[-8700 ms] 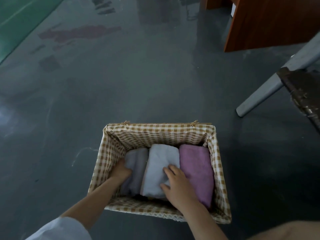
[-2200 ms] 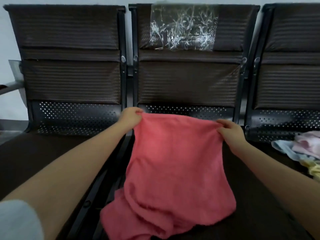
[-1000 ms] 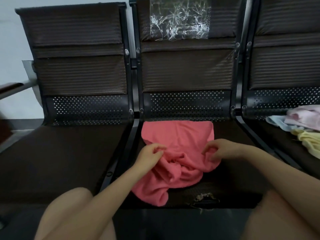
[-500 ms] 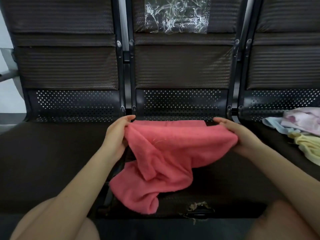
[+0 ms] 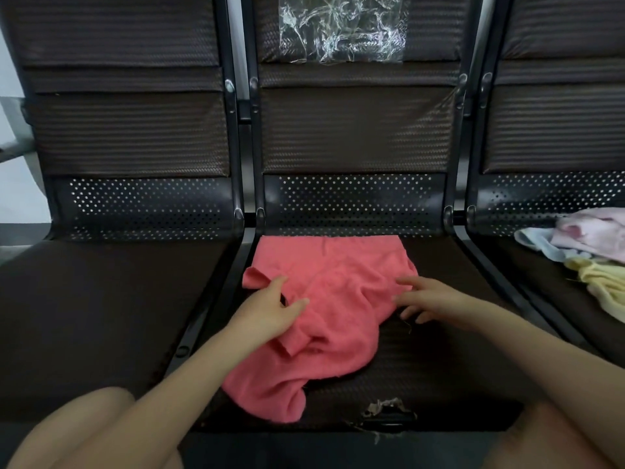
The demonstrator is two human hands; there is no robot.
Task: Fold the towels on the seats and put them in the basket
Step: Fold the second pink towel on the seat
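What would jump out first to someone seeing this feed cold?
The coral-pink towel, rumpled and unfolded on the middle seat, with the left hand and right hand spread open on it. Next, the pastel towels heaped on the right seat, and crinkled clear plastic on the middle backrest.

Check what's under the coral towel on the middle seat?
The coral towel lies crumpled on the middle seat; dark woven seat surface shows around it. Left hand and right hand rest on top. Anything beneath the folds is covered.
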